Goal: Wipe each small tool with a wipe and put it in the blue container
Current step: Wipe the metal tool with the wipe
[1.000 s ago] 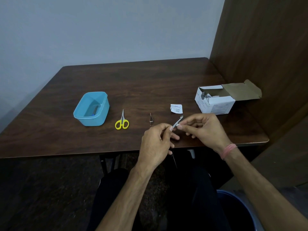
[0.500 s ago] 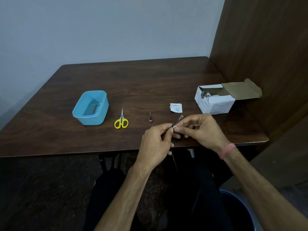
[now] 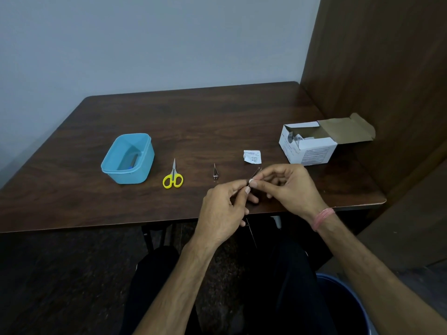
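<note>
A slim metal tool (image 3: 256, 174) is held just above the table's front edge. My left hand (image 3: 223, 211) pinches its near end, while my right hand (image 3: 287, 187) pinches its middle, with only the far tip poking out. No wipe can be made out between the fingers. A thin dark strand (image 3: 251, 232) hangs below my left hand. The blue container (image 3: 113, 170) stands at the left with a small item inside. Yellow-handled scissors (image 3: 173, 177) and a small pointed metal tool (image 3: 215, 172) lie between the container and my hands.
A torn white wipe packet (image 3: 252, 156) lies just beyond my hands. An open white carton (image 3: 308, 153) sits at the right, close to the brown wall panel. A blue bin (image 3: 338, 301) stands on the floor at the lower right. The table edge (image 3: 96, 226) runs under my wrists.
My right thumb and fingers have slid along the metal tool toward my left hand, so less of it shows. Everything on the table has stayed put.
</note>
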`<action>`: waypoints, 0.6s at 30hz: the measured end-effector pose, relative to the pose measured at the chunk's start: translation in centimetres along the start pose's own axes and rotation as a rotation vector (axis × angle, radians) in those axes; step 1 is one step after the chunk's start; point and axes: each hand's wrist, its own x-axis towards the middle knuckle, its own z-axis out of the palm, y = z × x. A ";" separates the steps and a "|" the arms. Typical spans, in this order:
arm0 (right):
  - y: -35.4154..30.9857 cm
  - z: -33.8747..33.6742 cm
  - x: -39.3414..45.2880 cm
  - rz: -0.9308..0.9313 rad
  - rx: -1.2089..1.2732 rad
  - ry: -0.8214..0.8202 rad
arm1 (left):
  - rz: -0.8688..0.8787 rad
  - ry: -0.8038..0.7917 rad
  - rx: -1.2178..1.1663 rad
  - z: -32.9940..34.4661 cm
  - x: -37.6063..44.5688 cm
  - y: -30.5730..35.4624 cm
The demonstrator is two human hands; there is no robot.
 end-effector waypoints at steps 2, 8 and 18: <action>0.0 0.0 0.2 0.011 -0.008 0.078 | 0.000 0.000 -0.008 0.0 0.1 -0.1; 0.4 0.0 0.8 0.092 -0.028 0.234 | -0.005 0.000 0.004 0.1 0.3 -0.3; 0.7 -0.1 -0.1 -0.049 -0.098 -0.027 | 0.011 -0.009 0.026 0.0 0.3 -0.3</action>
